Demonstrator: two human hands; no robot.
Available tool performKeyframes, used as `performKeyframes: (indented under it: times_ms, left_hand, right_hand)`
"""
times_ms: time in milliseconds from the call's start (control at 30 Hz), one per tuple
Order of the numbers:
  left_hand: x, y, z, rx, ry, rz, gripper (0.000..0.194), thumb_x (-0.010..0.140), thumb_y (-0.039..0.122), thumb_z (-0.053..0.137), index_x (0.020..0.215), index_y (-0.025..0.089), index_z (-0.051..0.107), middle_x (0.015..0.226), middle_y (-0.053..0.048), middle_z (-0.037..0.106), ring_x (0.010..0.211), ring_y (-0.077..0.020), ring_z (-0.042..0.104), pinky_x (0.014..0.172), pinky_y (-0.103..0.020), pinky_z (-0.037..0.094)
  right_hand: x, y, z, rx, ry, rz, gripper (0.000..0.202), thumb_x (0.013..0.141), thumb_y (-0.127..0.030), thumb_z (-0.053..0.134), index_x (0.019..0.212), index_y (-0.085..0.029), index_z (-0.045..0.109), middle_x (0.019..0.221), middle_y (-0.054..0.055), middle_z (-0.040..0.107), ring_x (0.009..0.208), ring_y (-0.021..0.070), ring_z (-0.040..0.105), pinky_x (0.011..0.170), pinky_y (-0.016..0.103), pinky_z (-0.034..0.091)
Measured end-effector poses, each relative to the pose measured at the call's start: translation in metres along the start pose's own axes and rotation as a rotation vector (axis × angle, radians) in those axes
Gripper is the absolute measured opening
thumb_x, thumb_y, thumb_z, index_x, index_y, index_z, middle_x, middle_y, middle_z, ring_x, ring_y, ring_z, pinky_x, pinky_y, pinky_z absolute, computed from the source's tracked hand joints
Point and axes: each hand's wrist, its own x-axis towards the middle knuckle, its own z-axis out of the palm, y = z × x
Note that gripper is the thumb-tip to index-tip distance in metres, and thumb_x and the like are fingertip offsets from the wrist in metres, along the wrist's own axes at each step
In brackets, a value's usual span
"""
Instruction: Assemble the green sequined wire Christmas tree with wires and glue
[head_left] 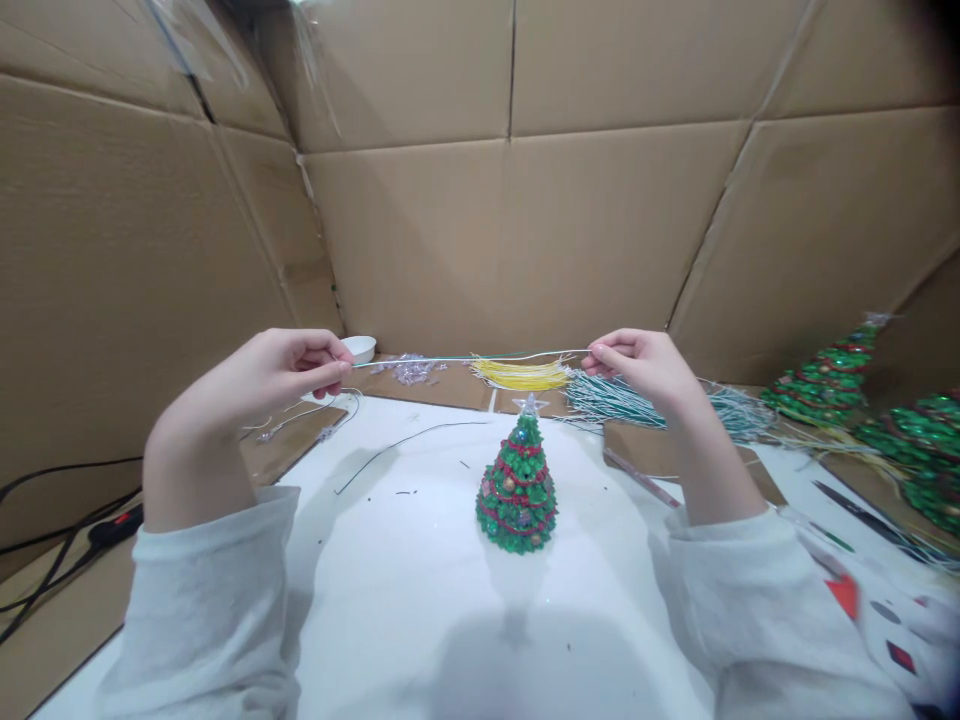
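A thin white and green wire [465, 358] is stretched nearly level above the table. Its left end is pinched between the thumb and fingers of my left hand [304, 365], and my right hand [634, 362] pinches the right end. Below and between my hands, a small green beaded Christmas tree [519, 490] stands upright on the white table [405, 600], with red garlands and a clear star [529, 404] on top. A loose dark wire [397, 440] lies curved to the left of the tree.
Behind lie clear beads [414, 369], a white bowl [360, 348], yellow wires [521, 374] and green-white wires [615, 400]. More beaded trees [829, 380] and dark scissors or pliers [855, 508] are at right. Black cables [67, 540] run at left. Cardboard walls [510, 240] enclose the table.
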Motion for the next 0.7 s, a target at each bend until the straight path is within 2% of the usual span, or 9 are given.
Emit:
performKeyframes:
  times_ms: [200,400,567,700]
  left_hand:
    - [0.003,0.003,0.003,0.097,0.000,-0.017,0.024,0.081,0.041,0.053,0.084,0.018,0.059,0.070,0.001,0.060,0.063,-0.0113,0.053,0.057,-0.021,0.039]
    - [0.011,0.008,0.014,0.191,0.086,-0.002,0.020,0.079,0.037,0.052,0.081,0.019,0.059,0.072,0.001,0.063,0.065,-0.0119,0.055,0.059,-0.022,0.039]
    - [0.015,0.011,0.021,0.084,0.060,0.025,0.018,0.078,0.037,0.052,0.079,0.020,0.058,0.068,0.001,0.062,0.062,-0.0124,0.054,0.057,-0.021,0.039]
    - [0.015,0.011,0.022,0.153,0.072,0.014,0.018,0.077,0.035,0.051,0.083,0.022,0.062,0.067,0.000,0.063,0.062,-0.0141,0.054,0.057,-0.023,0.039]
  right_hand:
    - [0.003,0.004,0.003,0.064,0.052,-0.061,0.015,0.071,-0.026,0.069,0.070,-0.014,0.061,0.060,0.003,0.067,0.056,0.0108,0.062,0.053,0.021,0.049]
    - [0.005,0.008,0.005,0.079,0.082,0.008,0.008,0.076,-0.017,0.064,0.071,-0.014,0.058,0.060,0.001,0.065,0.054,0.0089,0.061,0.051,0.018,0.046]
    - [0.007,0.012,0.005,0.159,0.030,0.071,0.005,0.079,-0.012,0.056,0.075,-0.015,0.056,0.062,0.002,0.066,0.058,0.0107,0.065,0.055,0.020,0.050]
    - [0.007,0.011,0.005,0.146,0.033,0.077,0.010,0.080,-0.009,0.054,0.083,-0.012,0.063,0.069,0.005,0.068,0.062,0.0099,0.065,0.056,0.020,0.049]
